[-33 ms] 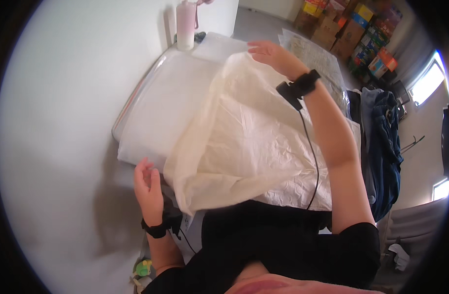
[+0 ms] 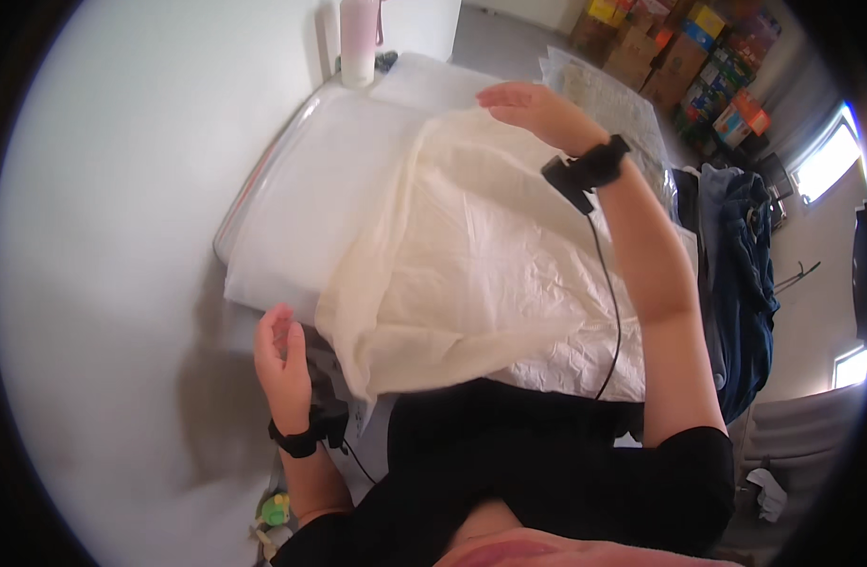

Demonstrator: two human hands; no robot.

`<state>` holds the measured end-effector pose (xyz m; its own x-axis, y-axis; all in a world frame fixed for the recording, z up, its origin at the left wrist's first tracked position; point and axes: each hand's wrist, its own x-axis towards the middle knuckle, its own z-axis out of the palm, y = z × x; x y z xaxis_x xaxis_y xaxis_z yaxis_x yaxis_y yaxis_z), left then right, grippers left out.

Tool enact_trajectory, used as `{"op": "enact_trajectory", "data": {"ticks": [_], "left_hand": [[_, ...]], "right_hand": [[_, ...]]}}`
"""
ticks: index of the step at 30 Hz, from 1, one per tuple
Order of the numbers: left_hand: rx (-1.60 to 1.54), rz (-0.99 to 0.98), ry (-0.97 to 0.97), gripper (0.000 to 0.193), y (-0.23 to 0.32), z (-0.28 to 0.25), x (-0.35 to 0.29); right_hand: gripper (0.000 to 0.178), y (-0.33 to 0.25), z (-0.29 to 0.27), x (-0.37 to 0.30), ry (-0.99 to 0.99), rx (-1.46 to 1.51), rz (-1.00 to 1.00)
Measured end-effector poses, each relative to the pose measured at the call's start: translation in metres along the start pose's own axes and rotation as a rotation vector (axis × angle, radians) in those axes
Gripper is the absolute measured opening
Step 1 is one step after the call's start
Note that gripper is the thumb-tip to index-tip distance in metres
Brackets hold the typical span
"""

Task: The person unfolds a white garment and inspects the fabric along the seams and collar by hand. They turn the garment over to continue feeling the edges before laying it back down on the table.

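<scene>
A thin, wrinkled cream cloth (image 2: 490,236) spreads in front of me, its left edge loosely folded and ruffled. Under and beyond it lies smooth white, plastic-looking sheeting (image 2: 311,189), stacked in layers. My right hand (image 2: 533,109) hovers over the far edge of the cloth, fingers extended and holding nothing visible. On the near left, my left hand (image 2: 284,369) is raised beside the sheeting's corner, its thumb and fingers apart and nothing in them. A gap separates it from the cloth's near-left fold. Each wrist wears a black strap with a small device and a cable.
A pink-and-white bottle (image 2: 359,47) stands at the far left corner against the wall (image 2: 121,236). Clear plastic-wrapped material (image 2: 608,99) lies far right. Dark clothes (image 2: 745,274) hang on the right. Stacked cartons (image 2: 675,71) fill the back. A green item (image 2: 276,510) sits low left.
The cloth's far left part has sunk and lies flatter. My right hand has shifted slightly, its fingers closer together. My left hand has barely moved.
</scene>
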<state>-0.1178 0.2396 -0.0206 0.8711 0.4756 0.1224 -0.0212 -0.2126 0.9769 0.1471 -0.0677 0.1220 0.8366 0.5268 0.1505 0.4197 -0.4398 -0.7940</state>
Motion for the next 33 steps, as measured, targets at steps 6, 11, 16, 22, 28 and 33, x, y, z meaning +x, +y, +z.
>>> {"op": "enact_trajectory", "data": {"ticks": [6, 11, 16, 22, 28, 33], "left_hand": [[0.278, 0.106, -0.305, 0.044, 0.015, -0.006, -0.025], [0.303, -0.007, -0.297, 0.041, -0.014, 0.012, -0.045], [0.128, -0.064, -0.283, 0.02, -0.022, 0.02, -0.047], [-0.26, -0.141, -0.045, 0.029, -0.005, -0.003, -0.029], [-0.291, -0.074, -0.09, 0.042, -0.007, -0.029, 0.034], [-0.636, -0.188, -0.144, 0.049, 0.006, -0.011, 0.078]], "right_hand": [[0.028, -0.056, -0.003, -0.124, -0.289, -0.388, -0.084], [0.025, -0.05, -0.036, -0.243, 0.022, -0.45, 0.099], [0.019, -0.029, -0.057, -0.359, 0.468, -0.47, 0.432], [0.02, 0.014, -0.035, -0.437, 0.604, -0.32, 0.557], [0.039, 0.052, -0.003, -0.436, 0.651, -0.309, 0.437], [0.038, 0.044, -0.002, -0.434, 0.672, -0.253, 0.451]]}}
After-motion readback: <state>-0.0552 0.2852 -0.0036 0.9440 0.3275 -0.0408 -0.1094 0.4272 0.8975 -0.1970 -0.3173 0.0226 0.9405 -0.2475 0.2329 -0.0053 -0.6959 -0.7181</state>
